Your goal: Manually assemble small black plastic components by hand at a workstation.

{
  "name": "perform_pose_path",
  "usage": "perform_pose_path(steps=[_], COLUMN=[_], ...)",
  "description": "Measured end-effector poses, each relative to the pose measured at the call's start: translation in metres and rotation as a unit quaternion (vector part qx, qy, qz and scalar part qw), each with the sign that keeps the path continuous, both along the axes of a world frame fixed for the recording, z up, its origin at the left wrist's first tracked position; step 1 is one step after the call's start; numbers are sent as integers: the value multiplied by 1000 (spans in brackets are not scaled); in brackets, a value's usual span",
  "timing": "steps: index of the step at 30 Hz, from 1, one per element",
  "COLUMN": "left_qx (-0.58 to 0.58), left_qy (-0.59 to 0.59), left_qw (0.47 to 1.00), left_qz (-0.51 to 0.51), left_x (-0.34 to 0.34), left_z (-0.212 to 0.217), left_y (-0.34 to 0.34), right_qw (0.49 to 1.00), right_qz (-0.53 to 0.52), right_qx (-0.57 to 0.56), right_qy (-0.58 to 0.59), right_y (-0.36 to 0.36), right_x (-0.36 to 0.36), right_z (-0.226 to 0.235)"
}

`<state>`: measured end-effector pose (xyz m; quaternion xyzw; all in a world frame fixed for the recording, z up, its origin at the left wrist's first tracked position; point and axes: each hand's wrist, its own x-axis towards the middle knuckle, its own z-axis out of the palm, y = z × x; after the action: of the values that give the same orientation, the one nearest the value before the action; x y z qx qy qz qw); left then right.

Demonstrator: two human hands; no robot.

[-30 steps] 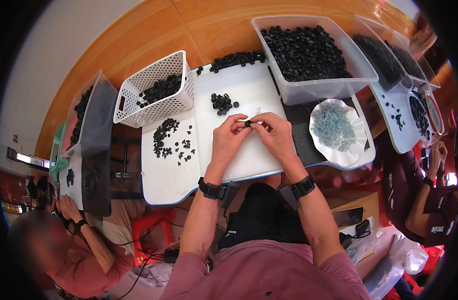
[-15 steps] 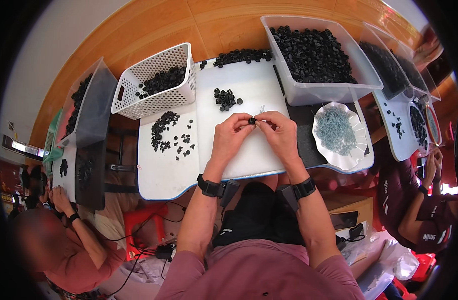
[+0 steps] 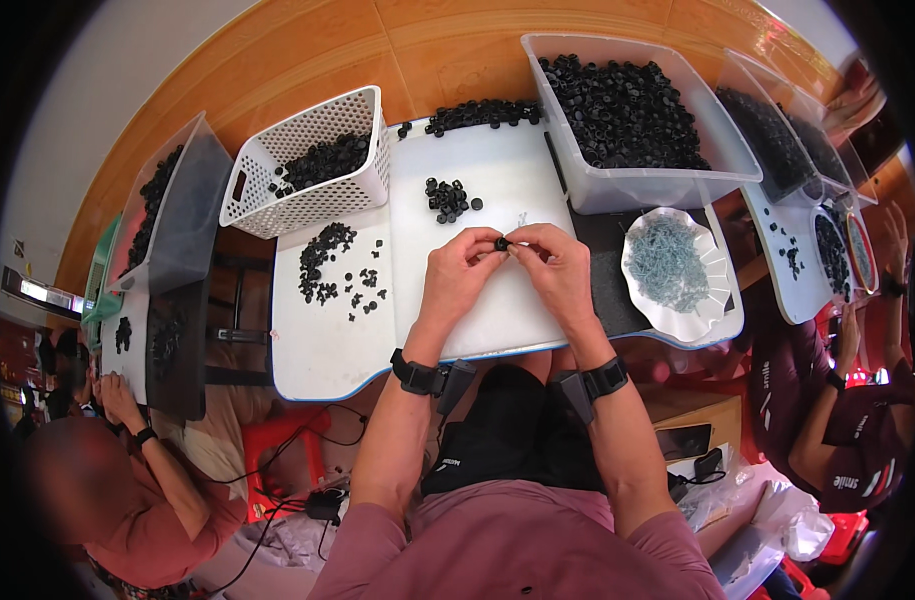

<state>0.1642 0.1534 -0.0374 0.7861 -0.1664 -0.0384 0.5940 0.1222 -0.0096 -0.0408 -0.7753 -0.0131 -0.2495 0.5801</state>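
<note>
L hand point(image 3: 455, 270) & R hand point(image 3: 559, 268) both pinching, thumb + fingertips, on one small black part point(image 3: 501, 244): roundish, prob. plastic, finer detail hidden by fingers. It's held betw. them over the mid. of the tabletop point(image 3: 507, 312), smooth & white w/ a curved blue edge. Just beyond: few thin, pale pins point(image 3: 523, 219), metal-looking. Slightly L, a loose pile of black caps point(image 3: 447, 200), squat & round. Farther L, scattered knobbly black pieces point(image 3: 315, 262), some cross-shaped; behind 'em a white basket point(image 3: 327, 202), stiff plastic w/ perforated walls, part-filled w/ black bits. Row of black rings point(image 3: 482, 116) along far edge. Far R: translucent plastic bin point(image 3: 667, 188), approx. rectangular, heaped w/ glossy black rings. Nearer, a white dish point(image 3: 692, 325) w/ wavy, fluted rim, holding a tangle of slim blue-grey pins point(image 3: 667, 262), on a dark, rough-looking mat point(image 3: 605, 255).
</note>
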Motion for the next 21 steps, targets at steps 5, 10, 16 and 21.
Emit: perform_pose_path(steps=[5, 10, 16, 21], left_qx=[5, 4, 23, 21], left_qy=[25, 1, 9, 3], left_qw=[1000, 1000, 1000, 1000], left_qz=[-1, 8, 3, 1], left_x=[-1, -1, -2, -3], left_z=[3, 0, 2, 3], left_y=[0, -1, -1, -1], right_qw=[999, 1000, 1000, 1000], right_qz=[-4, -3, -13, -11], right_qx=[-1, 0, -4, -2], right_qy=[34, 7, 27, 17], right_y=[0, 0, -1, 1], right_x=[-3, -1, -2, -2], right_z=[4, 1, 2, 3])
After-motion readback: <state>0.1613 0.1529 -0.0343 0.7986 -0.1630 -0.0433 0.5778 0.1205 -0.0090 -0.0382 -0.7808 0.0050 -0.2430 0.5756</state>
